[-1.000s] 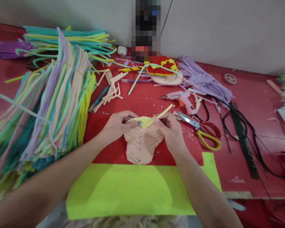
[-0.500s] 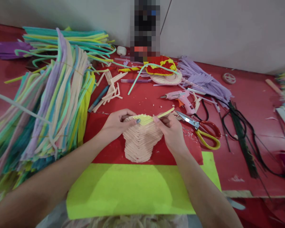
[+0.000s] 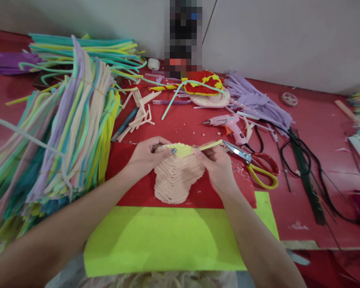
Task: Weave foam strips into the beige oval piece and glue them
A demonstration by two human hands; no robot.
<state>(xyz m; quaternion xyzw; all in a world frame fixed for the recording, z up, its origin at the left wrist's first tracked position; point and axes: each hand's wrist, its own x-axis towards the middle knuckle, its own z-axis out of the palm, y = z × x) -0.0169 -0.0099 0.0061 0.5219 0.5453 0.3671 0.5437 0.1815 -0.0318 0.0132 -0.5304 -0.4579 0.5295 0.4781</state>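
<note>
A cream piece made of pipe cleaners in a herringbone pattern (image 3: 175, 180) hangs between my hands above the red mat, with a yellow section at its top. My left hand (image 3: 150, 156) grips its upper left edge, thumb on top near the yellow rows. On the other side, my right hand (image 3: 216, 162) pinches a yellow pipe cleaner (image 3: 211, 145) against the top right of the piece; its free end sticks out to the right. Fingers of both hands are partly hidden behind the piece. Scissors (image 3: 252, 161) with red and yellow handles lie just right of my right hand.
Bundles of coloured pipe cleaners (image 3: 75, 120) pile up at the left. A pink glue gun (image 3: 228, 123) with a black cord lies behind my right hand. Cut cream pieces (image 3: 141, 110) and purple pipe cleaners (image 3: 255, 100) lie further back. A lime-green sheet (image 3: 165, 240) covers the front edge.
The lower part of the cream piece has swung slightly left. The yellow pipe cleaner's free end has dipped a little. Both hands keep their grip.
</note>
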